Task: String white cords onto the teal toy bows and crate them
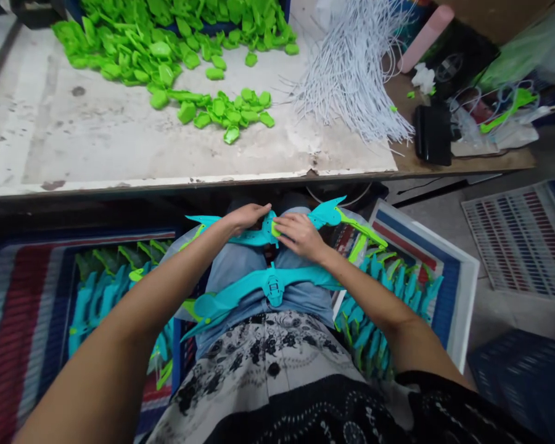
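Across my knees lies a turquoise plastic toy bow (pixel 255 238) with lime-green tips, its middle between my two hands. My left hand (pixel 246 218) is closed around the bow just left of its centre, the thumb reaching towards the middle. With its fingers together, my right hand (pixel 301 235) presses a small green plastic cap (pixel 276 229) against the bow's centre. The right fingertips partly cover the cap. Nearer my waist, a second turquoise bow (pixel 240 293) rests on my lap, its centre block facing up; my right forearm hides part of its right end.
A worktable (pixel 97 148) holds a heap of green caps (pixel 166 49), a smaller pile nearer its edge, and a bundle of white cords (pixel 356 74). Crates of stacked bows stand on both sides: left bows (pixel 104 296), right bows (pixel 374 308). A black box (pixel 432 134) sits at right.
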The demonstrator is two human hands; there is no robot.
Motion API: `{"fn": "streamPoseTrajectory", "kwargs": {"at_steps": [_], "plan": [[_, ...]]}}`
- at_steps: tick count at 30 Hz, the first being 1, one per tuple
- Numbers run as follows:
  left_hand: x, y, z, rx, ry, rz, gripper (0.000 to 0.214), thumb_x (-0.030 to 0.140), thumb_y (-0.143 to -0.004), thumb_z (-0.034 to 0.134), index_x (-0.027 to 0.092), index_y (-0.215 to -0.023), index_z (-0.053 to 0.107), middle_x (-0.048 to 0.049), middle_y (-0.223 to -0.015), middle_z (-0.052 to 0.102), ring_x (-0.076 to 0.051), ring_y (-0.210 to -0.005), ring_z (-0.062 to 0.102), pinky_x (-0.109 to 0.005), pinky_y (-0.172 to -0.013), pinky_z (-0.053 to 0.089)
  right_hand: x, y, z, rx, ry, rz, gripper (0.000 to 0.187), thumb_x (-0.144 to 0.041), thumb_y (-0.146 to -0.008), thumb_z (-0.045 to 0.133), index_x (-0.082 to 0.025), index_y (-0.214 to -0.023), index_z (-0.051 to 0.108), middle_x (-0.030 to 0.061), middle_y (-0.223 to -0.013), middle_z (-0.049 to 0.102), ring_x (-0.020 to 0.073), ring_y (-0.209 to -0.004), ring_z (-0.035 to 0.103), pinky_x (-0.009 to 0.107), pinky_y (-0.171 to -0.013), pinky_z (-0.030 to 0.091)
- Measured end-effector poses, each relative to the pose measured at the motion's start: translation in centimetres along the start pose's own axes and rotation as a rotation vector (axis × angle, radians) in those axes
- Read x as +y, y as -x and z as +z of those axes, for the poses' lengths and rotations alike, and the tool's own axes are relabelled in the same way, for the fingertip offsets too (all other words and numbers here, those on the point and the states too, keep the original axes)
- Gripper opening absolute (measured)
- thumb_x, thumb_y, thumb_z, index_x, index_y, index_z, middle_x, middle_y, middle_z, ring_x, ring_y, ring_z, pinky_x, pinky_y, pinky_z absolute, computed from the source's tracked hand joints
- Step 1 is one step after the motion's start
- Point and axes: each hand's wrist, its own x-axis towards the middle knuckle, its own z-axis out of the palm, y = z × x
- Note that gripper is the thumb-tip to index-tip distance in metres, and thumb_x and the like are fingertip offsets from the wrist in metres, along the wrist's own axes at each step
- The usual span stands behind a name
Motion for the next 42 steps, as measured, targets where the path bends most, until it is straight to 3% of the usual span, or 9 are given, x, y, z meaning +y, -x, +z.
{"fn": "streamPoseTrajectory", "kwargs": {"at_steps": [3, 10, 16, 25, 28, 32, 35, 37, 42], "plan": [[0.1, -0.2, -0.1, -0.075, 0.167, -0.106, 0.045, 0.059, -0.077, 0.056, 0.016, -0.069, 0.058, -0.0004, -0.060, 0.055, -0.012, -0.059, 0.051, -0.023, -0.057, 0.039, 0.2, 0.0, 1.5, -0.025, -0.015, 0.013, 0.028, -0.031, -0.093, 0.046, -0.021, -0.110, 0.066, 0.0077, -0.123, 0.063, 0.0245, -0.114, 0.051, 0.045, -0.094, 0.042], [-0.6, 0.0, -0.6, -0.215, 0.082, 0.080, 0.046, 0.052, -0.064, 0.072, 0.013, -0.086, 0.065, 0.0032, -0.061, 0.050, -0.007, -0.053, 0.037, -0.020, -0.049, 0.026, 0.2, -1.2, 2.0, 0.047, -0.212, 0.183, 0.021, -0.025, -0.085, 0.058, -0.018, -0.103, 0.066, 0.0091, -0.114, 0.066, 0.0212, -0.107, 0.055, 0.039, -0.096, 0.045], [-1.1, 0.0, 0.0, -0.121, -0.008, 0.148, 0.038, 0.046, -0.065, 0.069, 0.013, -0.083, 0.062, 0.0043, -0.057, 0.044, -0.007, -0.050, 0.034, -0.021, -0.046, 0.023, 0.5, -2.8, 2.1, -0.057, -0.343, 0.584, 0.075, -0.021, -0.060, 0.077, -0.020, -0.128, 0.047, 0.0067, -0.108, 0.063, 0.0182, -0.088, 0.062, 0.034, -0.078, 0.051], [-1.7, -0.4, 0.0, 0.011, -0.201, 0.275, 0.041, 0.048, -0.069, 0.062, 0.011, -0.086, 0.065, 0.0025, -0.060, 0.049, -0.011, -0.056, 0.044, -0.022, -0.050, 0.032, -0.7, -4.5, -0.8, -0.239, -0.095, 0.394, 0.047, -0.026, -0.071, 0.072, -0.019, -0.115, 0.059, 0.0077, -0.102, 0.065, 0.0207, -0.089, 0.061, 0.032, -0.077, 0.048], [-1.4, -0.1, 0.3, 0.070, -0.336, 0.313, 0.044, 0.047, -0.074, 0.061, 0.011, -0.098, 0.065, -0.0026, -0.075, 0.061, -0.017, -0.070, 0.056, -0.026, -0.062, 0.043, 0.1, -8.4, -3.6, -0.028, 0.028, 0.315, 0.018, -0.028, -0.089, 0.052, -0.019, -0.097, 0.065, 0.0067, -0.093, 0.065, 0.0205, -0.090, 0.060, 0.033, -0.081, 0.046], [-1.2, 1.7, 1.0, 0.380, -0.486, 0.475, 0.047, 0.038, -0.081, 0.058, 0.011, -0.119, 0.057, -0.0123, -0.112, 0.062, -0.024, -0.104, 0.058, -0.032, -0.091, 0.045, 4.9, -16.6, -5.4, 0.338, 0.206, 0.255, 0.029, -0.036, -0.094, 0.044, -0.013, -0.101, 0.059, 0.0121, -0.104, 0.057, 0.0282, -0.111, 0.048, 0.049, -0.098, 0.037], [-1.8, 3.8, 1.8, 0.530, -0.637, 0.594, 0.045, 0.035, -0.086, 0.051, 0.010, -0.125, 0.052, -0.0169, -0.122, 0.056, -0.026, -0.116, 0.050, -0.039, -0.099, 0.041, 7.9, -21.0, -5.1, 0.261, 0.228, 0.274, 0.033, -0.038, -0.093, 0.046, -0.008, -0.102, 0.057, 0.0150, -0.107, 0.053, 0.0317, -0.117, 0.042, 0.057, -0.102, 0.030], [-2.7, 5.0, 2.5, 0.468, -0.800, 0.657, 0.052, 0.031, -0.084, 0.054, 0.010, -0.130, 0.046, -0.0199, -0.132, 0.048, -0.030, -0.125, 0.043, -0.044, -0.103, 0.038, 8.3, -21.8, -5.0, 0.189, 0.231, 0.352, 0.030, -0.031, -0.094, 0.043, -0.007, -0.101, 0.059, 0.0158, -0.106, 0.055, 0.0312, -0.117, 0.044, 0.056, -0.103, 0.031], [-4.2, 5.4, 4.0, 0.305, -1.127, 0.562, 0.059, 0.012, -0.082, 0.044, 0.010, -0.140, 0.033, -0.0222, -0.149, 0.028, -0.033, -0.124, 0.045, -0.047, -0.096, 0.042, 6.7, -18.5, -7.4, 0.208, 0.093, 0.602, 0.024, -0.020, -0.086, 0.045, -0.011, -0.091, 0.066, 0.0102, -0.085, 0.066, 0.0234, -0.092, 0.060, 0.038, -0.086, 0.047]]}}
